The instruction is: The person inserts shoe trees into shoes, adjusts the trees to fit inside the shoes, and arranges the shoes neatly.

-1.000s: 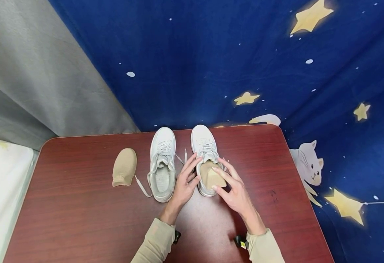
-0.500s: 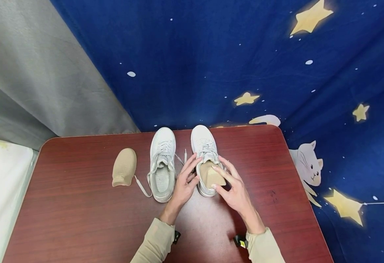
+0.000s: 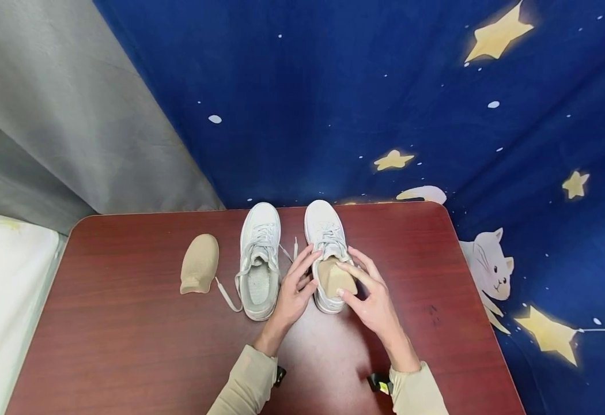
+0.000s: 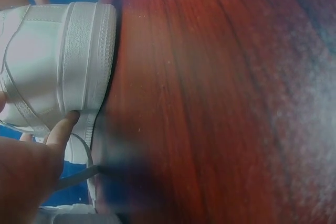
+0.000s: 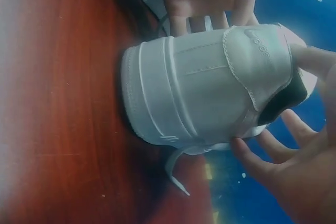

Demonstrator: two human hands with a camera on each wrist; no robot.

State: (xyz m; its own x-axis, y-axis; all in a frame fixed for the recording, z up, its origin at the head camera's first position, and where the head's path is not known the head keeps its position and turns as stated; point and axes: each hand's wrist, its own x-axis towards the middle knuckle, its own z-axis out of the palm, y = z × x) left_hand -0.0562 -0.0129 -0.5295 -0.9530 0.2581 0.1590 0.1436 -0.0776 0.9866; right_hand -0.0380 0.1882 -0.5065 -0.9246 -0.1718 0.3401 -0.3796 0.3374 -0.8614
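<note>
A white sneaker (image 3: 324,218) with its toe pointing away stands between my hands in the head view. Inside its opening is a beige moulded shoe insert (image 3: 340,280). My right hand (image 3: 379,305) pinches the insert between thumb and index finger, its other fingers along the shoe's right side. My left hand (image 3: 291,298) rests its fairly straight fingers against the shoe's left side. In the left wrist view a fingertip (image 4: 72,116) touches the shoe near the sole. The shoe's heel (image 5: 210,82) fills the right wrist view. The insert's front part is hidden in the shoe.
A second white sneaker (image 3: 261,222) stands just left, its lace (image 3: 228,297) trailing onto the table. Farther left lies another beige shoe insert (image 3: 200,262). The red-brown table (image 3: 136,323) ends at a blue star-printed curtain (image 3: 302,104). A grey curtain (image 3: 74,115) hangs at the left.
Both hands keep their places at the shoe, and the insert's rear end sits slightly lower in the opening. The whole head view has shifted a little.
</note>
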